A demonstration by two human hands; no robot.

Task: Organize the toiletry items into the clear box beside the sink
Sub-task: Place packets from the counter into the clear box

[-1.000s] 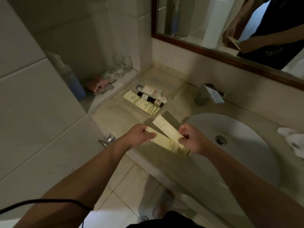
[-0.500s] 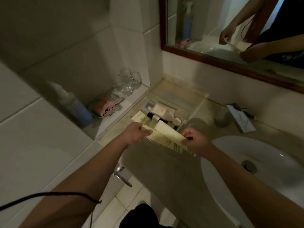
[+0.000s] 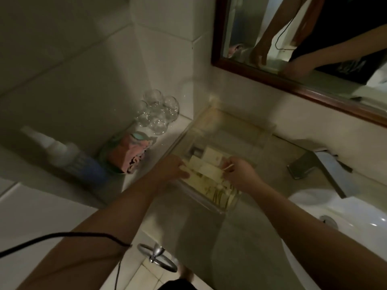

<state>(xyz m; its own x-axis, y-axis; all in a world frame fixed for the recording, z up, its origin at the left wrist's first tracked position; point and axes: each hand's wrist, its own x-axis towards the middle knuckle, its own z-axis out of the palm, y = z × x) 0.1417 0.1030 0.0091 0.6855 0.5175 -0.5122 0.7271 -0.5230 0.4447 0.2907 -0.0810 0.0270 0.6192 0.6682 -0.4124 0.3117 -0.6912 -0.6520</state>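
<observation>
Head view: left hand (image 3: 170,169) and right hand (image 3: 238,171) each in pinch grip on cream packets (image 3: 206,170) over clear box (image 3: 226,130) on bench; lower flat beside packets already inside, release together

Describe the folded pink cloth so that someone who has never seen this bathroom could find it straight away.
Start at the dark wood-framed mirror and look down and left to the white tiled ledge running beside the clear plastic box. The folded pink cloth lies there between the cluster of clear round glasses and the blue bottle with a white top. It is the only soft, pink thing on the ledge.
</observation>
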